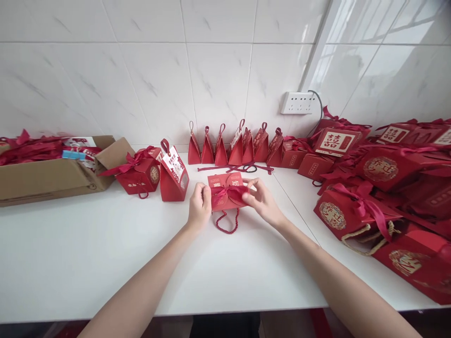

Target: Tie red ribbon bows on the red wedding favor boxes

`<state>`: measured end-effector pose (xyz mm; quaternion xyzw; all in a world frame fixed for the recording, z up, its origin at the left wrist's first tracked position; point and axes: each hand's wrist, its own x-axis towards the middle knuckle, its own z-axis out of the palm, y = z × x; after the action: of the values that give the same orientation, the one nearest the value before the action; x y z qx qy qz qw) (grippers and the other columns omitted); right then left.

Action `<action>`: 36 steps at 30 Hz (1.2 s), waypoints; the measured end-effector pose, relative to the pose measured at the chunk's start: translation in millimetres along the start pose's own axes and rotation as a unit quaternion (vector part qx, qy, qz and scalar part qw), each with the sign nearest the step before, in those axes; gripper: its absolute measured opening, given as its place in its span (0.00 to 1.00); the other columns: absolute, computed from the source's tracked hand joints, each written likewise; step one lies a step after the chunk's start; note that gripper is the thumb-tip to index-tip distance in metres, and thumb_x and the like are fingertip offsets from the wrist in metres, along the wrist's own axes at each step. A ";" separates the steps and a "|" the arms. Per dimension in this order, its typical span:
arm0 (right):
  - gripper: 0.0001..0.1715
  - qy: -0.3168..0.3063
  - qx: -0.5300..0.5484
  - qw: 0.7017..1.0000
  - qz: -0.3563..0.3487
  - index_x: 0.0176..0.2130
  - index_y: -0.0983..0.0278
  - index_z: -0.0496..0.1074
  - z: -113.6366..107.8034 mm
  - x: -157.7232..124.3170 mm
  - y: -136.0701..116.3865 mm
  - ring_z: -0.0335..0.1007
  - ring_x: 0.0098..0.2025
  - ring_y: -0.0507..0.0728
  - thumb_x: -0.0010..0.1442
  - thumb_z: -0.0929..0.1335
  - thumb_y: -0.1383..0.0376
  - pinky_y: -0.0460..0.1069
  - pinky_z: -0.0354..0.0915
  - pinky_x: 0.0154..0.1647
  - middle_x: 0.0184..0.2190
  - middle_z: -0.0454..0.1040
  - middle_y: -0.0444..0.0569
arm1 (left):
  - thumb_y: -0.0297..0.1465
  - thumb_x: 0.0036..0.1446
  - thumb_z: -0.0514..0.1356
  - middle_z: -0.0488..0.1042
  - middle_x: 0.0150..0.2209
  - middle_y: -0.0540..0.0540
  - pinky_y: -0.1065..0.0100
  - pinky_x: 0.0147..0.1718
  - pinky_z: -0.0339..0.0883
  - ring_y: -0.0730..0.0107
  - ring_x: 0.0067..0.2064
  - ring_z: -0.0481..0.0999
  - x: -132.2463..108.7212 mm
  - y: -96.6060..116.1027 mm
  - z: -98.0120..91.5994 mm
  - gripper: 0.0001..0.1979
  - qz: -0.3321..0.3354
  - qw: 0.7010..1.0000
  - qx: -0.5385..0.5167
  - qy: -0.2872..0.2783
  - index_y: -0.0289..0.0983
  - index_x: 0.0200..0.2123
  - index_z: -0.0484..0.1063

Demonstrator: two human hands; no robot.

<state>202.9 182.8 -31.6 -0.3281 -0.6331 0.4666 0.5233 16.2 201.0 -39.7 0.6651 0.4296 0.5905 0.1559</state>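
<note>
A small red gift box (226,179) with gold lettering sits on the white table in front of me. A dark red ribbon (235,193) is tied across its top, and a twisted red cord handle (227,231) hangs down on the near side. My left hand (199,203) is closed at the box's left edge, fingers curled in and thumb pressed on the ribbon's left end. On the other side, my right hand (263,203) pinches the ribbon's right part between thumb and fingers. The tips of several fingers are hidden.
Tent-shaped red boxes (221,152) stand in a row by the wall, with loose ribbons (236,168) before them. To the left are a tent-shaped box (174,176), a ribboned box (139,173) and a cardboard carton (49,180). Red boxes (378,166) pile up at right, near a power strip (298,103).
</note>
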 end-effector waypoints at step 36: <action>0.56 -0.005 -0.376 0.900 -0.220 0.64 0.55 0.39 -6.5 0.4 17.4 0.54 0.59 0.67 0.49 0.74 0.58 0.63 0.59 0.57 0.58 0.53 0.59 | 0.32 0.53 0.64 0.57 0.19 0.55 0.69 0.28 0.53 0.74 0.24 0.58 -8.4 25.0 -11.2 0.09 0.443 0.885 0.140 0.010 0.39 0.25 0.67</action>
<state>207.8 190.9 -47.7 -0.3506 -0.8202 0.0688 0.4468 16.1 176.8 -24.5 0.7953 0.1697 0.5382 -0.2214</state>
